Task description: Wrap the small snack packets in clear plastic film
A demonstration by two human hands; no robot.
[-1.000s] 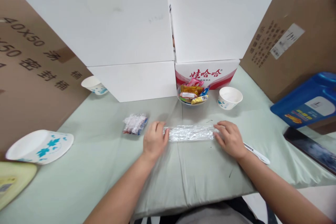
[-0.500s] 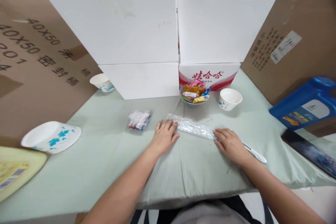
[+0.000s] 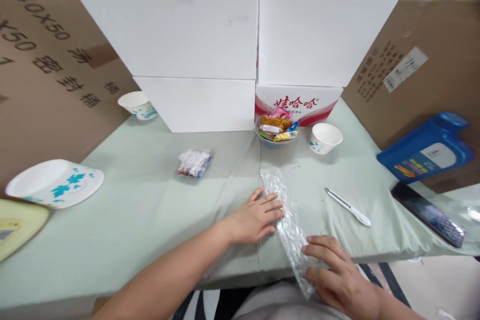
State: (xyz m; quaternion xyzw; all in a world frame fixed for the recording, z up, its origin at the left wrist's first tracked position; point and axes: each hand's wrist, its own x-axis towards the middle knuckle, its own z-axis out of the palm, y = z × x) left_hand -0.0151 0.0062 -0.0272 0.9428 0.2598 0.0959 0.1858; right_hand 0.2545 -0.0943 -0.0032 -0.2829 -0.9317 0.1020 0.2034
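A long folded strip of clear bubble wrap (image 3: 287, 225) slants across the table, its near end hanging over the front edge. My left hand (image 3: 255, 217) lies flat with fingers spread, the fingertips resting on the strip's left side. At the right side of the near end is my right hand (image 3: 339, 272), fingers apart and a little bent, the tips at the plastic's edge. To the right lies a white pen-like craft knife (image 3: 348, 207), untouched. Left of the strip's far end sits a small bundle (image 3: 194, 163) wrapped in clear plastic.
Behind stand a bowl of wrapped snacks (image 3: 277, 132), a paper cup (image 3: 325, 138) and white boxes (image 3: 213, 105). On the right are a blue bottle (image 3: 427, 152) and a phone (image 3: 427, 214). Paper bowls (image 3: 75, 187) and a yellow container (image 3: 22, 227) stand left.
The bubble wrap has turned from lying crosswise to pointing toward me. My right hand has come nearer, off the table edge, uncovering the knife. My left hand has shifted right.
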